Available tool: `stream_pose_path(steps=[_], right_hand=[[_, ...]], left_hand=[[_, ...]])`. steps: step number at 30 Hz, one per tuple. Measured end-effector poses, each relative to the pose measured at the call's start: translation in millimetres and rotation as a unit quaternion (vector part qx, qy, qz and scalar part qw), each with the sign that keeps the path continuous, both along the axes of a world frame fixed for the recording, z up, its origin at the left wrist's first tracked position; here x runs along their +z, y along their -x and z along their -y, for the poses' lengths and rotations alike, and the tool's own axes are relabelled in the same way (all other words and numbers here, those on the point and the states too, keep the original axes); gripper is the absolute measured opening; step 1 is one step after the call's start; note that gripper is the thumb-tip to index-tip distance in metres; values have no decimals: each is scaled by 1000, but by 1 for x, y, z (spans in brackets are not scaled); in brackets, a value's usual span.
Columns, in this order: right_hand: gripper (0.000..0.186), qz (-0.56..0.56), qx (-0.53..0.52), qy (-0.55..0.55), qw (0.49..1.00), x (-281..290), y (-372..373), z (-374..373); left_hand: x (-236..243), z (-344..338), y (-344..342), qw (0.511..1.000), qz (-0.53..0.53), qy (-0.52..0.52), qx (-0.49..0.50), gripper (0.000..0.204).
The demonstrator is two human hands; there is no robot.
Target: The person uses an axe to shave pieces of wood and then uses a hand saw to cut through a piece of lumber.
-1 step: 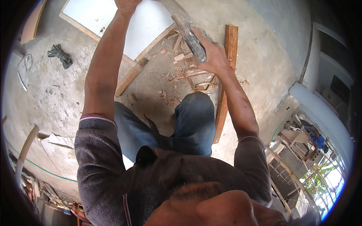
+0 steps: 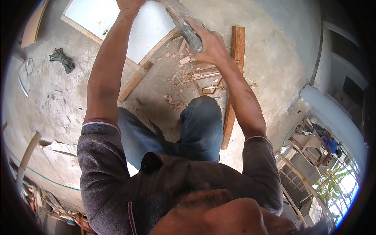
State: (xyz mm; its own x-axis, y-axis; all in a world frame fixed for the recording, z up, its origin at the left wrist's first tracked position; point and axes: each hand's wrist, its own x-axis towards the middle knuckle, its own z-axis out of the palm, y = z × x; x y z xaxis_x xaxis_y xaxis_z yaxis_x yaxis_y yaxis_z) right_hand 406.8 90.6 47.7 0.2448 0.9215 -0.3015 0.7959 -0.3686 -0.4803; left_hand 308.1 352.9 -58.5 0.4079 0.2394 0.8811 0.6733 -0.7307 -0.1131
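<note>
Gripped in my right hand (image 2: 210,45) is a long, weathered grey wooden-handled tool (image 2: 183,28); a finely toothed, saw-like edge shows along it in the other head picture. It slants up and left over the right edge of a white panel (image 2: 150,35) with a light wood border, and its far end is cut off by the top of the picture. My left hand (image 2: 131,3) is at the panel's far side, by the top edge. Its fingers are out of the picture, so what it holds or touches is hidden.
A short wood batten (image 2: 135,81) meets the panel's near corner. Wood shavings and offcuts (image 2: 196,76) litter the concrete floor between it and a long brown plank (image 2: 237,47) on the right. A bundled grey-green rope (image 2: 62,60) lies at left. My bent knees (image 2: 201,117) are close below.
My right hand and the wooden-handled tool have moved a little up and to the left. My left hand has shifted slightly left; the panel and plank look much the same.
</note>
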Motion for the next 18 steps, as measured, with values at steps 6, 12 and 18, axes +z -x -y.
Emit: stream_pose_path(steps=[6,12,18], right_hand=[[86,28,24,-73,997,4,-1,49],[86,-32,-22,-8,999,14,-4,46],[85,9,-5,21,1000,10,3,42]], left_hand=[[1,-2,10,990,-11,126,-60,7],[-7,-4,1,982,27,168,-82,10],[-12,-16,16,997,-7,70,-45,9]])
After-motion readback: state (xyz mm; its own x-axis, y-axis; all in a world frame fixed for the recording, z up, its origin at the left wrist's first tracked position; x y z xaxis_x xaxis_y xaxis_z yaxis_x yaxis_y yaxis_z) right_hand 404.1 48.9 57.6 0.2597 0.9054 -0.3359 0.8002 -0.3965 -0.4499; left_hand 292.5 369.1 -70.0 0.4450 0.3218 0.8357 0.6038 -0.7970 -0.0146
